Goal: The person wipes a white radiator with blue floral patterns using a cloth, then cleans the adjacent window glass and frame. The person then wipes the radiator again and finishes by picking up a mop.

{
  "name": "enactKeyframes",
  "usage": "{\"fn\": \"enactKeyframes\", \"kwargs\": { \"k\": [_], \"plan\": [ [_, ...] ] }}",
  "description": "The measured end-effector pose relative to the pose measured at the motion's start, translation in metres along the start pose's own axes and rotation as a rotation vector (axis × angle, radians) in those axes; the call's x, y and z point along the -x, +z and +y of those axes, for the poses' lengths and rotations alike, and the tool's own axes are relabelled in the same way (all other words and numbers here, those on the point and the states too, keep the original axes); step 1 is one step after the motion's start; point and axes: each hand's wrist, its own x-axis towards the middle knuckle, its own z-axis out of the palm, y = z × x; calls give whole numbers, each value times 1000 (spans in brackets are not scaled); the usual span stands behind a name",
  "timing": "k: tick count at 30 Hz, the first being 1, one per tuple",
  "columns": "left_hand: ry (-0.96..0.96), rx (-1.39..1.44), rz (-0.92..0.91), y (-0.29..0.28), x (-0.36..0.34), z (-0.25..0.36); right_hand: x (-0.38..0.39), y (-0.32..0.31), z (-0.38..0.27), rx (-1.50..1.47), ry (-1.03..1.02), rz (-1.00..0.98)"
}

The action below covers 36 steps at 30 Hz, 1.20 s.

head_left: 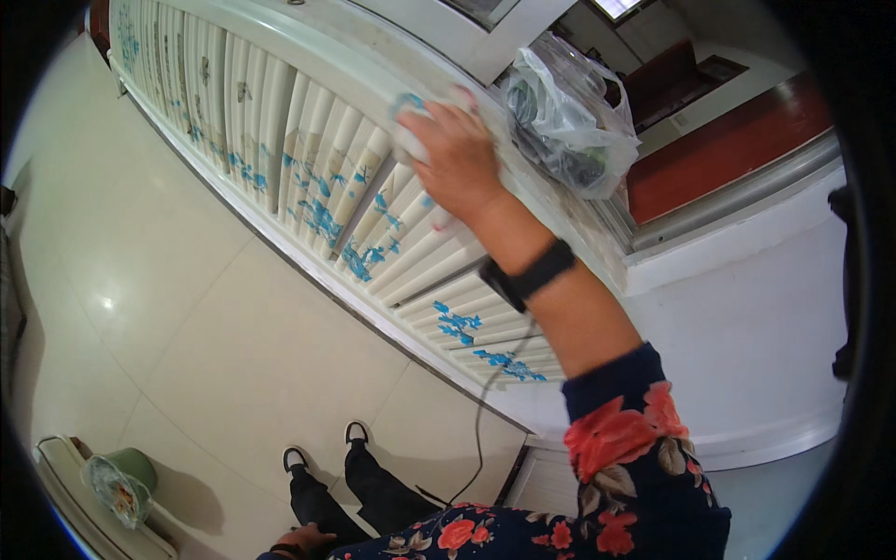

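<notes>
My right hand [457, 159], blurred a little by motion, is closed on a white cloth [411, 140] with blue and pink patches. It presses the cloth to the pale top ledge [350, 75] above a white ribbed radiator [313, 159]. Blue flower and branch pictures decorate the radiator's upright ribs. Some of the cloth hangs below the hand over the radiator's upper edge. Low in the view, my left hand [306, 537] rests by my dark trousers, partly cut by the frame; its visible fingers look loosely stretched, holding nothing.
Right of my right hand, a filled clear plastic bag [569, 121] stands on the sill beside an open window frame [485, 37]. A dark cable [481, 420] hangs down near my legs. A green bin [126, 474] with a plastic liner stands on the tiled floor at lower left.
</notes>
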Motion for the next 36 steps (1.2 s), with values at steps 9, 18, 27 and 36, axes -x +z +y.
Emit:
{"fn": "enactKeyframes", "kwargs": {
  "k": [9, 18, 27, 36],
  "plan": [
    [54, -56, 59, 8, -9, 11, -98, 54, -35, 1, 220, -103],
    [-30, -1, 209, -24, 2, 22, 76, -41, 2, 51, 36, 81],
    [39, 61, 438, -45, 6, 41, 225, -150, 25, 227, 78, -160],
    [82, 696, 949, -64, 42, 26, 192, -112, 24, 186, 36, -47]
  ]
}}
